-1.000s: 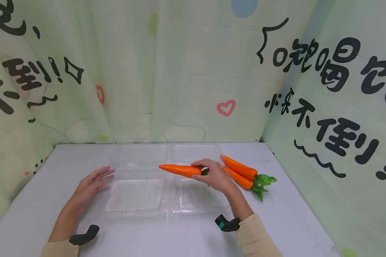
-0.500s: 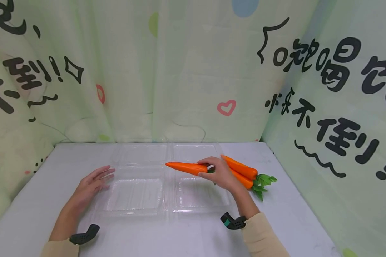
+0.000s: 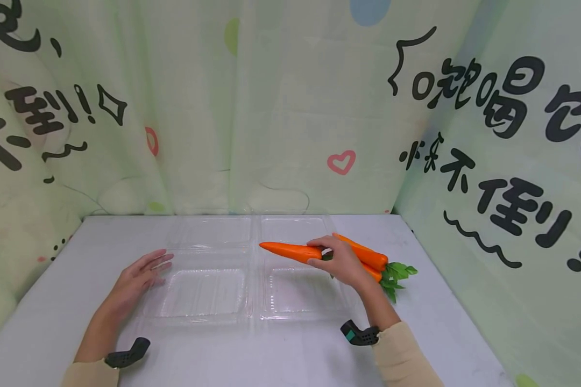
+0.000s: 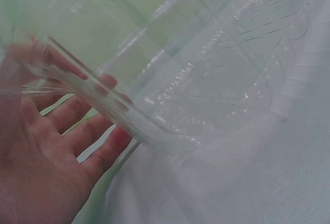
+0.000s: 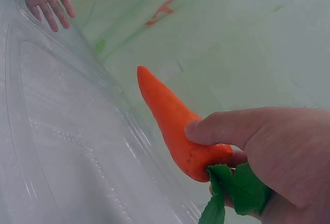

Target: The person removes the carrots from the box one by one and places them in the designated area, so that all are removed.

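Note:
My right hand (image 3: 341, 263) pinches an orange carrot (image 3: 290, 251) by its thick leafy end, with thumb and fingers on opposite sides. The carrot lies level above the right clear plastic clamshell box (image 3: 305, 314), its tip pointing left. In the right wrist view green leaves (image 5: 221, 193) hang below the thumb. Two more carrots (image 3: 368, 255) with green tops lie to the right, partly behind my right hand. At the left clear plastic box (image 3: 200, 317) my left hand (image 3: 137, 279) has its fingers extended along the outer side, overlapping the clear edge in the left wrist view.
Both boxes stand side by side on the white table (image 3: 281, 360), their hinged lids (image 3: 218, 228) laid open toward the back. A pale green curtain (image 3: 281, 107) with black lettering and hearts rises behind the table and along both sides.
My right hand has moved right with the carrot, which now overlaps more of the two lying carrots. My left hand has stayed by the left box.

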`<state>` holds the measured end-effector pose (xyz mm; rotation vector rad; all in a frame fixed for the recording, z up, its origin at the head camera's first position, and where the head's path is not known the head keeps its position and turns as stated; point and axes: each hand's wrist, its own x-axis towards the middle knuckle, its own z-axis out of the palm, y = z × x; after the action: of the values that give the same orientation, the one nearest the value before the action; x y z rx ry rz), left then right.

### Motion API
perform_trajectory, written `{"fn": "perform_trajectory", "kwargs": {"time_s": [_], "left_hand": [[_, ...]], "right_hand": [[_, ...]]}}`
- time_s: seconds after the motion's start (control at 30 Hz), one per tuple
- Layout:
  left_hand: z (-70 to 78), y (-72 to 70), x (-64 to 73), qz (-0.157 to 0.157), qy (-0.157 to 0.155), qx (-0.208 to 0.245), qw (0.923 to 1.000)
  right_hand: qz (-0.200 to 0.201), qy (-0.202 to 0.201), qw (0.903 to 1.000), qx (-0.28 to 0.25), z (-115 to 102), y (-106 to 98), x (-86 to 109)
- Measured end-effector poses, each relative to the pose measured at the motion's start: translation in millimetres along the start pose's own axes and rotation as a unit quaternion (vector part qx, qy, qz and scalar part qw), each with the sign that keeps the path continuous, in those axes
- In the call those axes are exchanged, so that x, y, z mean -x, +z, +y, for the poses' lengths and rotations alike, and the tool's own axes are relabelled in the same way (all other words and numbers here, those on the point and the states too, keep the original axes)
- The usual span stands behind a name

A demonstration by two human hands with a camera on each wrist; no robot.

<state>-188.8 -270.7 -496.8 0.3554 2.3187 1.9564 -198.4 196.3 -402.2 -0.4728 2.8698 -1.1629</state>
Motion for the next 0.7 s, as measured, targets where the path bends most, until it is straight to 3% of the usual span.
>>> {"fn": "perform_trajectory", "kwargs": {"time_s": [0.7], "left_hand": [[-1.8,-0.8,0.2,0.004,-0.003,-0.002,1.0000]], "right_hand": [[0.014,0.029,0.9994,0.009,20,-17,11.5]]}}
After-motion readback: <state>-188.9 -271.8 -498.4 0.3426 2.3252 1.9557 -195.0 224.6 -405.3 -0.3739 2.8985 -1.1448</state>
